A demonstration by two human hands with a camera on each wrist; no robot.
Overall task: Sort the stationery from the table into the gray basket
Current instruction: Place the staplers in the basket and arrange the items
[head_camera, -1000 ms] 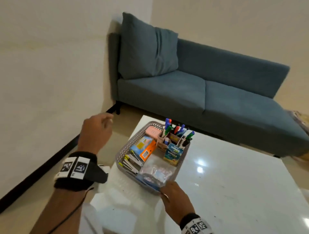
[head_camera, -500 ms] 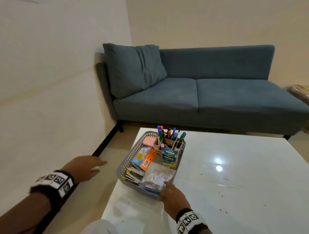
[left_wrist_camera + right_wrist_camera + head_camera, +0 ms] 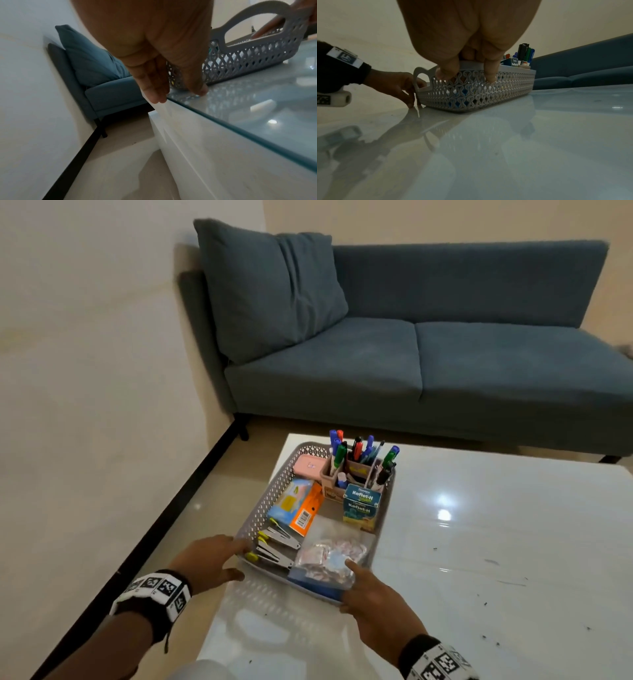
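Gray basket [image 3: 270,491]: on the white table [image 3: 496,559], at its left near corner, filled with pens [image 3: 356,450], boxes, staplers [image 3: 277,546] and a clear bag [image 3: 329,556].
Left hand [image 3: 205,563]: fingers straight, tips touching the basket's handle end; holds nothing.
Right hand [image 3: 373,604]: fingers curled over the near rim, gripping it.
Behind: blue sofa [image 3: 428,354].

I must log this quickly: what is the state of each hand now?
Left hand: open, straight fingers touching the gray basket at its end with the handle.
Right hand: grips the basket's near rim, fingers curled over it.
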